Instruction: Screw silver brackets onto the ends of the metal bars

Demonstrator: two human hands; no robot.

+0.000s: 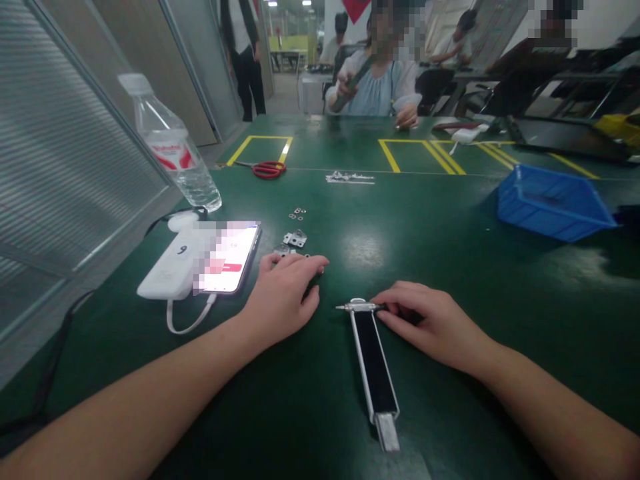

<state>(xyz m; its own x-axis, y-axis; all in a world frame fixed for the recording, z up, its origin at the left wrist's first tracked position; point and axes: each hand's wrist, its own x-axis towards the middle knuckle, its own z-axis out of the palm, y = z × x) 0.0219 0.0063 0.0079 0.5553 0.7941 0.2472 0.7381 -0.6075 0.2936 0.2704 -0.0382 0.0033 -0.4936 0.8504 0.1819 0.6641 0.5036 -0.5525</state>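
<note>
My left hand (285,290) rests low over the table, its thumb apart from the stretched fingers. Just beyond its knuckles lie small metal brackets (296,239), partly covered by the fingers. Small metal rings (299,213) are scattered farther back. With thumb and fingers my right hand (425,313) pinches the dark right end of a crosswise pin on a long metal-framed piece (375,363). This piece has a black strip along its middle, a pointed pin tip on the left and a flat metal tongue toward me.
Left of my hand are a lit phone (233,260), a white power bank (170,267) with a cable, and a leaning water bottle (175,147). Red-handled scissors (270,170), thin metal parts (350,178) and a blue bin (555,207) lie farther off. A person (375,87) sits opposite.
</note>
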